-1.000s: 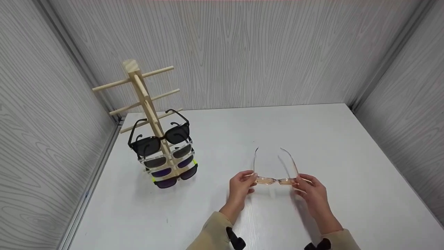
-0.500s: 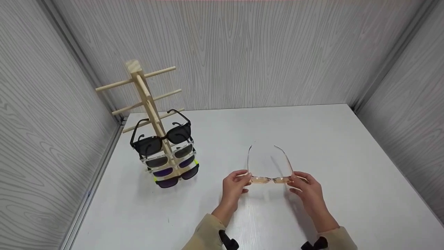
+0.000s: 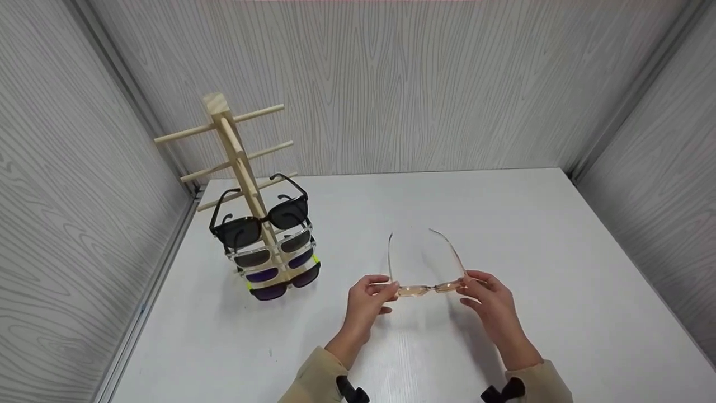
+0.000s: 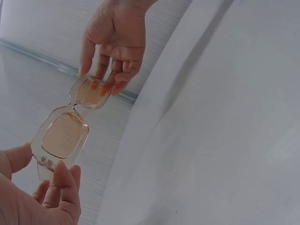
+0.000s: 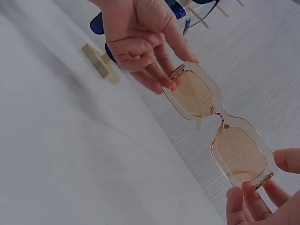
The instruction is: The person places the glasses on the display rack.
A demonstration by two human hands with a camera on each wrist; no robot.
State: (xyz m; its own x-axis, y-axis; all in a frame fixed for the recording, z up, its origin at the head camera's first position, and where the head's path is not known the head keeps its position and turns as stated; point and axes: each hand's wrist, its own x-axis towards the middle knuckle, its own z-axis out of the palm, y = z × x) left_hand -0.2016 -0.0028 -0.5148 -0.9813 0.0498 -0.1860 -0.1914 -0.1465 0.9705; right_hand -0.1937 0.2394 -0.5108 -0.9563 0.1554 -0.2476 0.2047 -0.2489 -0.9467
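Note:
A pair of sunglasses (image 3: 413, 290) with a clear frame and pale orange lenses is held above the table, temples unfolded and pointing away from me. My left hand (image 3: 366, 305) pinches its left end near the hinge, thumb on the near side. At the other end, my right hand (image 3: 492, 302) pinches the frame by the right hinge. In the left wrist view both lenses (image 4: 63, 135) show between the two hands. The right wrist view has the clear frame (image 5: 220, 117) tilted, with fingertips at each outer corner.
A wooden eyewear stand (image 3: 235, 151) stands at the left of the white table (image 3: 503, 224). Black sunglasses (image 3: 240, 230) hang on it above several other pairs. Its upper pegs (image 3: 260, 113) are bare. Grey wood-patterned panels (image 3: 391, 84) enclose the back and sides.
Both hands have moved a little to the left with the sunglasses between them. The sunglasses now tilt slightly, right end higher. The stand has only shifted slightly with the camera.

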